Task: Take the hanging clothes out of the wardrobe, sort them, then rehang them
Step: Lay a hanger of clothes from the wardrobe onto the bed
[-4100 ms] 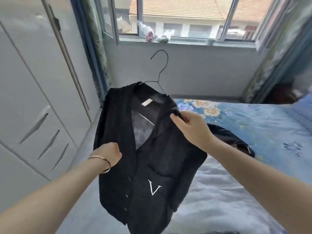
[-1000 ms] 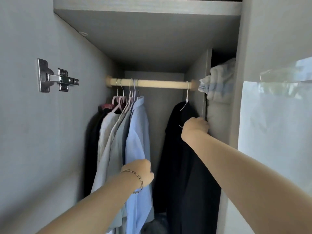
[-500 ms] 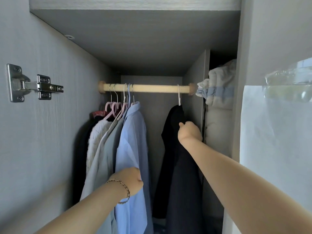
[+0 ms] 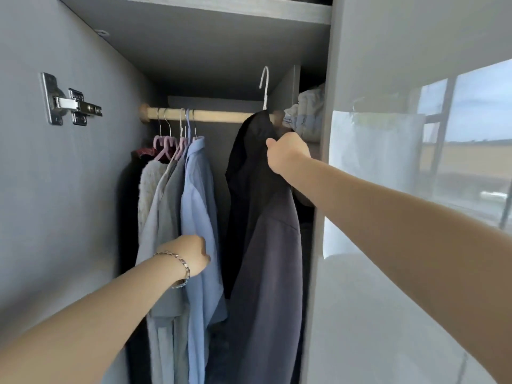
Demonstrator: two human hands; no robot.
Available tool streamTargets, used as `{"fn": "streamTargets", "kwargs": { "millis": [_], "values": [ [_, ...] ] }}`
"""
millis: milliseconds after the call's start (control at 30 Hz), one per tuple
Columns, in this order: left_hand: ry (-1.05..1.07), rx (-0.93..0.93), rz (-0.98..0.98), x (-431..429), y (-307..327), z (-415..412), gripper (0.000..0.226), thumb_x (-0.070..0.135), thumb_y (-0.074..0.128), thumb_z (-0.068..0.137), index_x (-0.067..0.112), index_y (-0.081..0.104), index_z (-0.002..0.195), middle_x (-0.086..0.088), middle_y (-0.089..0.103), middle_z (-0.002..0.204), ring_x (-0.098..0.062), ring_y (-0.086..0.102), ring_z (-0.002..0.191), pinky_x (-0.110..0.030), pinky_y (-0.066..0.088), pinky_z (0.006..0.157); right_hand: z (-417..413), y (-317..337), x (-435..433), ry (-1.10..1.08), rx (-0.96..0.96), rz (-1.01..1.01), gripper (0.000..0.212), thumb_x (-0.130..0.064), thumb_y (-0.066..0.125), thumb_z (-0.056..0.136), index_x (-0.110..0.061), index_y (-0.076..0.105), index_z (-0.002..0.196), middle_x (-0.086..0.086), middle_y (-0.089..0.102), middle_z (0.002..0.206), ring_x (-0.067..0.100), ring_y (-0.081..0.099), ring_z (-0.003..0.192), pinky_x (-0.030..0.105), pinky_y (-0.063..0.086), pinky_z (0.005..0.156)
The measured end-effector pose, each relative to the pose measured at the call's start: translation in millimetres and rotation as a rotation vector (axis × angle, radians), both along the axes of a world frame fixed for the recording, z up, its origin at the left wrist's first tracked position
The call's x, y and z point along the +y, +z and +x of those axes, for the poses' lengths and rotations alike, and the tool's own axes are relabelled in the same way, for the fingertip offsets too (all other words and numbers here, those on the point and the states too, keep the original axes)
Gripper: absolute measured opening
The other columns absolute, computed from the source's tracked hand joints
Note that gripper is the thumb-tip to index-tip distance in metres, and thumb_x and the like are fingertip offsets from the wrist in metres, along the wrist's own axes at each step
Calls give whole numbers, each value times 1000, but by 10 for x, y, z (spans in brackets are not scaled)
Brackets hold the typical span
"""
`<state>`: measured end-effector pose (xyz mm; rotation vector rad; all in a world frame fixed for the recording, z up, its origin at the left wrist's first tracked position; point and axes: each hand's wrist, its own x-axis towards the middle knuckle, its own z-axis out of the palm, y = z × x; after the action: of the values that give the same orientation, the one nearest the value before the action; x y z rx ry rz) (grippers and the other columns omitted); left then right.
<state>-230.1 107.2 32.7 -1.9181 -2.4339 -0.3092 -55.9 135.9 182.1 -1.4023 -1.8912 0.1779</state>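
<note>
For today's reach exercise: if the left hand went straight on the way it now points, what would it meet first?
Most likely the light blue shirt: the left hand already sits at its front, pointing into the wardrobe. Whether they touch is unclear.

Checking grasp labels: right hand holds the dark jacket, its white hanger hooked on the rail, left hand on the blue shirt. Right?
Not quite. In the head view the white hanger is lifted clear above the rail, not hooked on it. The right hand does hold the dark jacket, and the left hand is on the blue shirt.
</note>
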Motion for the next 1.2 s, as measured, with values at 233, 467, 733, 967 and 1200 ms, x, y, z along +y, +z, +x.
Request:
{"fn": "streamTargets", "kwargs": {
  "millis": [233, 467, 733, 967, 1200],
  "values": [
    [-106, -117, -47, -599, -384, 334, 25, 17, 43, 95, 11, 46, 70, -4, 56, 81, -21, 55, 84, -23, 41, 69, 647, -944, -1080, -29, 139, -160, 43, -28, 38, 99, -14, 29, 60, 0, 32, 60, 17, 33, 54, 25, 26, 49],
    [-351, -80, -164, -1306, -927, 1257, 21, 13, 40, 91, 10, 55, 77, -13, 63, 97, -31, 60, 102, -30, 46, 79, 1834, -1637, -2377, -240, 20, -226, 46, -34, 37, 100, -14, 34, 58, 0, 40, 58, 18, 40, 57, 26, 28, 49],
    [-643, -33, -302, -2180, -1560, 2772, 22, 13, 41, 89, 5, 61, 88, -17, 66, 106, -32, 63, 101, -35, 51, 82, 3135, -2011, -4066, -569, -48, -194, 47, -36, 39, 100, -19, 31, 57, -3, 40, 57, 11, 39, 54, 28, 31, 53],
    [-927, 32, -336, -3187, -1884, 4010, 26, 12, 41, 94, 2, 64, 102, -15, 67, 107, -27, 60, 89, -33, 47, 82, 3890, -2303, -5546, -854, -99, -109, 50, -34, 45, 98, -23, 24, 54, -7, 33, 52, 6, 33, 49, 22, 26, 49],
    [-1177, 118, -335, -3818, -1906, 4686, 26, 14, 39, 93, 4, 62, 103, -12, 68, 101, -26, 64, 95, -32, 49, 82, 3967, -2327, -6449, -1074, -160, -138, 50, -35, 44, 98, -23, 23, 55, -7, 32, 51, 8, 32, 49, 28, 25, 60]
  ]
}}
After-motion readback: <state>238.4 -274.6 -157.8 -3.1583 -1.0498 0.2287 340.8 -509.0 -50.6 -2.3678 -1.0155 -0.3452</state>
